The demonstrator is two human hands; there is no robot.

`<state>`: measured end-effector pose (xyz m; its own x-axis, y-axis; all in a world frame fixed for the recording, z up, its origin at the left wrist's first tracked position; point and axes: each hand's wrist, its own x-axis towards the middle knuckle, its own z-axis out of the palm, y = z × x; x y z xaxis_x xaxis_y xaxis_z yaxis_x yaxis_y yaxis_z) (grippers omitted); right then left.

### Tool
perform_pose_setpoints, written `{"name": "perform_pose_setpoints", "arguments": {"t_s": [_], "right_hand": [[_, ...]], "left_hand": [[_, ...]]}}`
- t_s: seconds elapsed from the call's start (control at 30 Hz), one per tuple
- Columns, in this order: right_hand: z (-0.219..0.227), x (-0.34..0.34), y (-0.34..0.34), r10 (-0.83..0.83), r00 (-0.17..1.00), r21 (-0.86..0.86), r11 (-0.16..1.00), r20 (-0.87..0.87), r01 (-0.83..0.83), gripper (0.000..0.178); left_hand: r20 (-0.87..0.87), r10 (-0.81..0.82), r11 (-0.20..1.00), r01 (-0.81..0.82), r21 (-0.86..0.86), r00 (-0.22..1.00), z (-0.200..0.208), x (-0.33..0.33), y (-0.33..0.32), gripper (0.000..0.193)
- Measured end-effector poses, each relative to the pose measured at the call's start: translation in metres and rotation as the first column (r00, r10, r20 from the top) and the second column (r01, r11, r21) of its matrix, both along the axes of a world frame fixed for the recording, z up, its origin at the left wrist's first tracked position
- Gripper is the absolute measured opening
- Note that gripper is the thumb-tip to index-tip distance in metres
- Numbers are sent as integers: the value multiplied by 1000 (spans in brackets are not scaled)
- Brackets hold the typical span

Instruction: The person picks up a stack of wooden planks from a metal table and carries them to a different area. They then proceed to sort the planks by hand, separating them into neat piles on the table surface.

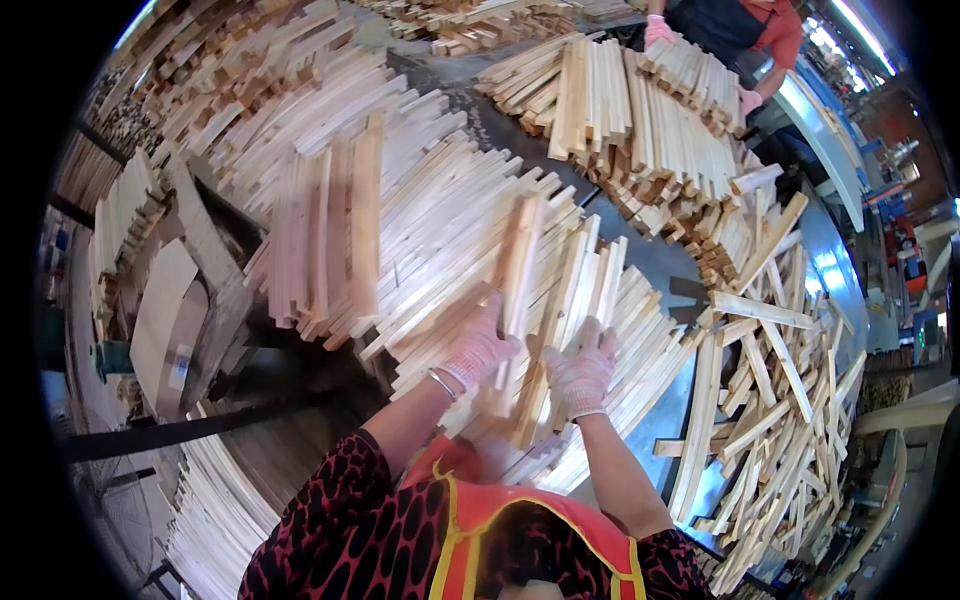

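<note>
Both my hands wear pale pink knit gloves and are over a broad layer of light wooden strips (440, 215). My left hand (480, 350) is closed around an upright-looking wooden strip (521, 265), slightly blurred, with its far end raised over the layer. My right hand (583, 372) lies just to the right, fingers apart, its thumb side against another wooden strip (551, 335). More strips fan out beyond its fingertips. Between the hands, the near ends of the strips are blurred. A few reddish strips (330, 225) lie across the layer at the left.
A jumbled heap of strips (770, 390) covers the right side of the blue metal table (683, 395). Ordered stacks (660, 130) stand at the far right, where a co-worker's gloved hands (658, 32) touch strips. A grey metal frame (200, 260) and dark bar (200, 430) stand at my left.
</note>
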<state>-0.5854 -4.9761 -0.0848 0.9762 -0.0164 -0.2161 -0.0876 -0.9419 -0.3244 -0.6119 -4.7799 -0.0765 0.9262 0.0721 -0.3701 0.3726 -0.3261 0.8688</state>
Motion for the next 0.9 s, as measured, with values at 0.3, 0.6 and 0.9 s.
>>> {"name": "perform_pose_setpoints", "arguments": {"t_s": [0.3,0.6,0.9], "right_hand": [[-2,-2,13,-96,995,-31,995,-10,95,114],[6,-4,19,-117,993,-6,993,-11,117,112],[-2,-8,11,-132,991,-20,991,-7,132,111]], "left_hand": [[-262,-490,644,548,534,831,32,17,9,59],[68,316,329,-177,928,946,-4,50,212,57],[230,138,647,-264,715,963,20,-3,108,71]]}}
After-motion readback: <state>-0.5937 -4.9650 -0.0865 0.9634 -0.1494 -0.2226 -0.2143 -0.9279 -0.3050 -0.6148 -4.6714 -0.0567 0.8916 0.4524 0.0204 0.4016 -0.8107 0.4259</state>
